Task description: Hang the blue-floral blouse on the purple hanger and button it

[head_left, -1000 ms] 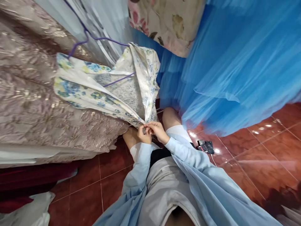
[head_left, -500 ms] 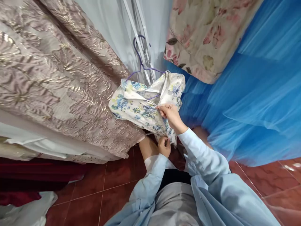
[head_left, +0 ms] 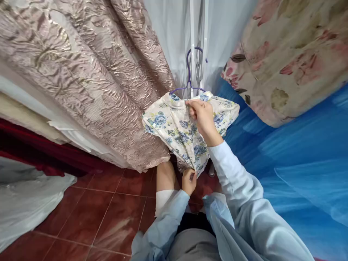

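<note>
A white dress (head_left: 182, 134) with blue and yellow-green flowers hangs on a purple hanger (head_left: 188, 69) in front of me. My right hand (head_left: 202, 112) is closed in a pinch at the top of the neckline, where the two edges meet. Lower down, my left hand (head_left: 189, 181) pinches the same dress at the bottom end of its middle seam and holds the cloth taut. The seam between my hands looks like a zipper line, but any pull tab is hidden by my right fingers.
Pink brocade fabric (head_left: 114, 90) hangs close on the left. To the right are a floral cloth (head_left: 282, 72) and blue tulle (head_left: 293, 174). White straps (head_left: 192, 21) hang behind the hanger. White fabric (head_left: 29, 203) trails over the red tiled floor (head_left: 106, 214).
My right hand has moved up the dress from mid-front to the neckline. The open, folded-out front has closed together. My left hand remains at the lower end. The view has shifted left.
</note>
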The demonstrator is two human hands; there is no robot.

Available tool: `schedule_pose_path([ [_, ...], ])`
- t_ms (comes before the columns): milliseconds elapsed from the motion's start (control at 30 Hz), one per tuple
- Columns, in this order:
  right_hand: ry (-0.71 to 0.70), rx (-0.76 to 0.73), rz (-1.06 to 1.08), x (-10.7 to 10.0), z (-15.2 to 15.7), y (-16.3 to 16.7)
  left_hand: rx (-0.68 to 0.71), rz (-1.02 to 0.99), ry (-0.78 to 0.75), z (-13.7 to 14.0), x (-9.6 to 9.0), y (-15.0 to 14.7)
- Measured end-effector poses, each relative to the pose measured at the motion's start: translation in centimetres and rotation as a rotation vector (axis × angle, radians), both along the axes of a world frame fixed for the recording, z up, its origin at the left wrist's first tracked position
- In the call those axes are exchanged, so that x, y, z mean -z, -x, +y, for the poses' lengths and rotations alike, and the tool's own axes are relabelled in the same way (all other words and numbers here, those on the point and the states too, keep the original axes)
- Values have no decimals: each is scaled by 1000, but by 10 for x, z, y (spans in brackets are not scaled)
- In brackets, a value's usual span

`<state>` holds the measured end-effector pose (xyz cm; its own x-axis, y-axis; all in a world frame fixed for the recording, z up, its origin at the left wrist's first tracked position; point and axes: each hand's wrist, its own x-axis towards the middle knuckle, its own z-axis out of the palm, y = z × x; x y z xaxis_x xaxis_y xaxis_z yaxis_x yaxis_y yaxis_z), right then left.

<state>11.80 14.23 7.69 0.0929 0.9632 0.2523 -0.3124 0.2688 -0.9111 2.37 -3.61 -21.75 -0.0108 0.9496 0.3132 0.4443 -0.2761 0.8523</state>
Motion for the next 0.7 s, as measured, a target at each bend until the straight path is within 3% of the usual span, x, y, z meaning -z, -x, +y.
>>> schedule_pose_path([
  [200,-3,-62,17,11,-19,-16,-27,76,91,6,-8,-14],
  [367,11,-62,27,15,-20,-18,16,65,132,-10,-19,-39],
  [500,5,-42,33,15,-21,-13,147,45,102,-13,-34,-29],
  [567,0,-22,-2,14,-23,-11,132,33,-8,5,-55,-7],
  [600,-3,-10,-25,13,-24,-10,57,17,-88,19,-71,6],
  [667,-19,16,-64,12,-27,-8,-111,-8,-281,56,-115,32],
  [700,-36,32,-79,11,-28,-8,-131,0,-380,76,-141,43],
])
